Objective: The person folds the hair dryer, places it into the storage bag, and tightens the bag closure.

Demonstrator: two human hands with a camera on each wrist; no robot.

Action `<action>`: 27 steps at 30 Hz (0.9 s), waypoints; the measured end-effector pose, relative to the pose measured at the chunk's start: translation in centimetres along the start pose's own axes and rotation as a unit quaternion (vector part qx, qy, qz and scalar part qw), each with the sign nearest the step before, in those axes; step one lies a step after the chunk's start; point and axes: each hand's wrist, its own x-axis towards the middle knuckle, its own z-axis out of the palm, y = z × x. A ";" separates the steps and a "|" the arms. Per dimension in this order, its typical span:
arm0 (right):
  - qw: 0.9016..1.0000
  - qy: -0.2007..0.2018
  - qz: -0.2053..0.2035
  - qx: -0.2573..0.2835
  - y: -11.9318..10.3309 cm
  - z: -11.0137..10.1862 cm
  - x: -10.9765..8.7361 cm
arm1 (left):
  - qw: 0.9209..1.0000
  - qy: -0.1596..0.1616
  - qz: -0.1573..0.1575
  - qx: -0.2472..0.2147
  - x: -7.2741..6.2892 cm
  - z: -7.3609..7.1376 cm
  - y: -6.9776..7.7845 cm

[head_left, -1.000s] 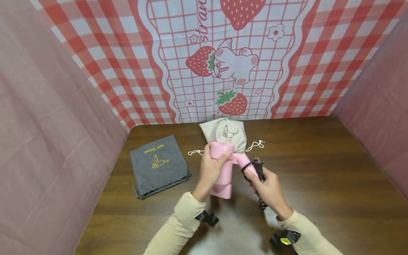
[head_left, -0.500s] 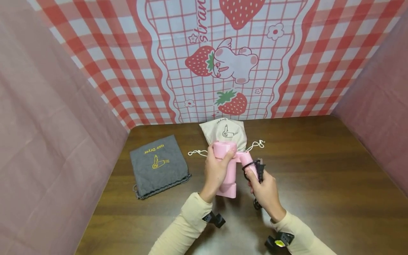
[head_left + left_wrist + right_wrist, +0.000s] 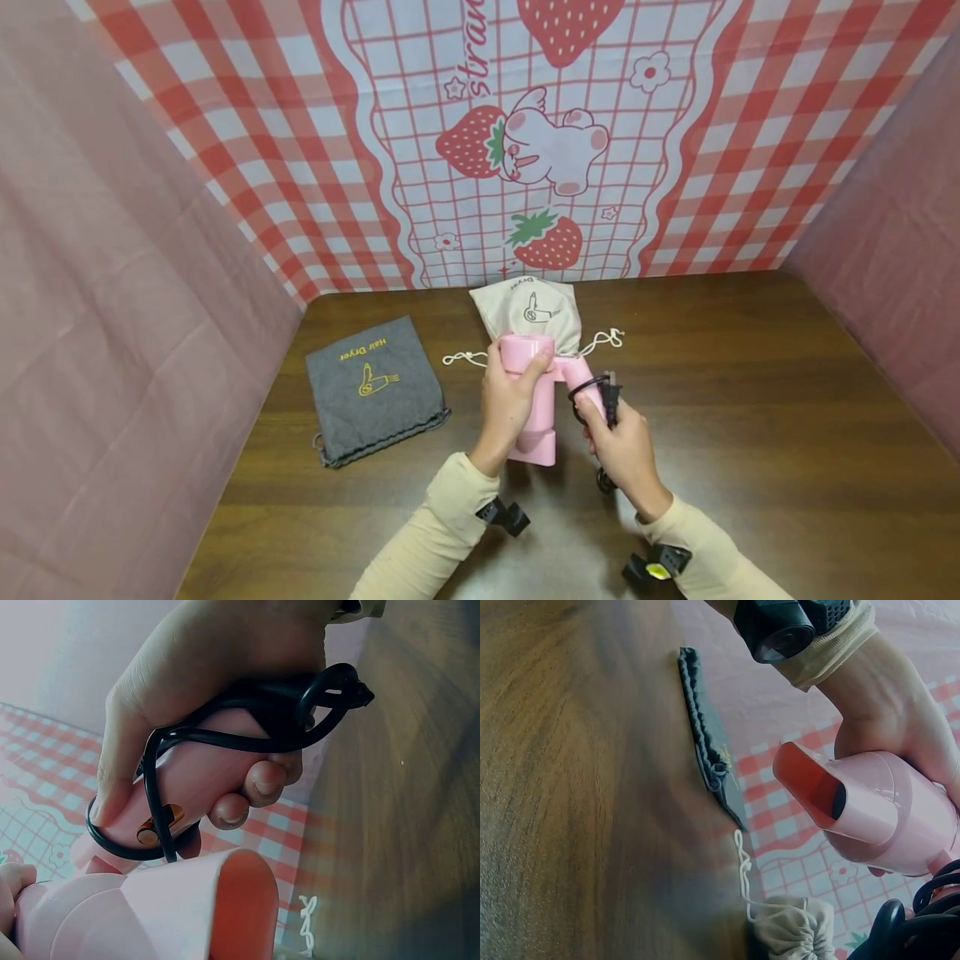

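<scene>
A pink hair dryer [image 3: 534,417] is held above the wooden table, its nozzle [image 3: 244,907] toward the person. My left hand [image 3: 504,410] grips the rear of the barrel, thumb on the near face. Around the handle [image 3: 199,772] curl the fingers of my right hand [image 3: 626,446], holding the looped black cord [image 3: 217,739] against it. The plug [image 3: 611,396] sticks up beside the right thumb. Just behind the dryer lies a cream drawstring bag [image 3: 536,308], rounded with something inside and partly hidden by it.
To the left, a flat grey drawstring bag [image 3: 375,392] printed "Hair Dryer" lies on the table [image 3: 750,417]. White drawstrings [image 3: 603,340] spread from both sides of the cream bag. A red checked cloth [image 3: 277,150] hangs at the back, with pink cloth [image 3: 135,292] on the sides.
Both hands have shifted slightly with the hair dryer: the left a little to the right, the right a little to the left. Over the last half second they stay nearly still.
</scene>
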 end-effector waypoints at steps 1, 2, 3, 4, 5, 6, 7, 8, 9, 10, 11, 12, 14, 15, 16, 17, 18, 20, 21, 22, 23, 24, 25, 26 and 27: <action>1.000 0.000 0.001 -0.002 0.0 0.0 0.0 | 1.000 0.000 0.000 0.000 0.0 0.0 0.0; 1.000 0.000 0.003 -0.003 0.0 0.0 0.0 | 1.000 0.000 0.000 -0.001 0.0 0.0 0.0; 1.000 0.000 0.004 -0.004 0.0 0.0 0.0 | 1.000 -0.001 -0.001 -0.002 0.0 0.0 0.0; 1.000 0.000 0.004 -0.005 -0.1 0.0 0.0 | 1.000 -0.001 -0.001 -0.003 0.0 0.0 0.0; 1.000 -0.001 0.004 -0.006 -0.1 0.0 0.0 | 1.000 -0.001 -0.001 -0.005 0.0 0.0 0.1; 1.000 -0.001 0.005 -0.006 -0.1 0.0 0.0 | 1.000 -0.001 -0.001 -0.006 0.0 0.0 0.1; 1.000 -0.001 0.006 -0.006 -0.2 0.0 0.0 | 1.000 -0.001 -0.001 -0.006 0.0 0.0 0.1; 1.000 -0.001 0.006 -0.006 -0.2 0.0 0.0 | 1.000 -0.001 -0.001 -0.007 0.0 0.0 0.1; 1.000 -0.001 0.008 -0.005 -0.2 0.0 0.0 | 1.000 -0.001 -0.001 -0.008 0.0 0.0 0.1; 1.000 -0.001 0.009 -0.005 -0.3 0.0 0.0 | 1.000 0.000 -0.001 -0.009 0.0 0.0 0.1; 1.000 -0.001 0.010 -0.003 -0.3 0.0 0.0 | 1.000 0.000 0.000 -0.010 0.0 0.0 0.1; 1.000 -0.002 0.012 -0.003 -0.3 0.0 0.0 | 1.000 0.001 0.000 -0.010 0.1 0.0 0.1; 1.000 -0.002 0.014 -0.002 -0.4 0.0 0.0 | 1.000 0.002 0.000 -0.015 0.1 0.0 0.0; 1.000 -0.001 0.014 -0.001 -0.4 0.0 0.0 | 1.000 0.001 0.000 -0.017 0.1 0.0 0.0; 1.000 -0.002 0.013 -0.002 -0.4 0.0 0.0 | 1.000 0.001 0.000 -0.019 0.1 0.0 0.0; 1.000 -0.002 0.012 -0.001 -0.4 0.0 0.0 | 1.000 0.001 0.000 -0.021 0.1 -0.1 0.0; 1.000 -0.002 0.010 -0.001 -0.5 0.0 -0.1 | 1.000 0.001 0.000 -0.023 0.1 -0.1 0.0; 1.000 -0.003 0.007 0.001 -0.5 0.0 -0.1 | 1.000 0.000 0.000 -0.027 0.1 -0.1 0.0; 1.000 -0.002 0.006 0.001 -0.5 0.0 -0.1 | 1.000 -0.001 0.000 -0.028 0.1 -0.1 -0.1; 1.000 -0.002 0.005 0.002 -0.6 0.0 -0.1 | 1.000 -0.001 0.000 -0.029 0.1 -0.1 -0.1; 1.000 0.000 0.004 0.003 -0.6 0.0 -0.1 | 1.000 0.000 0.000 -0.030 0.1 -0.1 -0.1; 1.000 0.002 0.004 0.002 -0.6 0.0 -0.1 | 1.000 0.001 0.000 -0.031 0.1 -0.1 0.0; 1.000 0.006 0.002 0.003 -0.6 0.1 -0.2 | 0.999 0.004 0.001 -0.035 0.0 0.0 0.0; 1.000 0.012 -0.001 0.004 -0.7 0.2 -0.2 | 0.999 0.008 0.002 -0.039 -0.1 0.1 0.0; 1.000 0.020 -0.003 0.007 -0.7 0.3 -0.3 | 0.999 0.013 0.004 -0.046 -0.2 0.2 0.1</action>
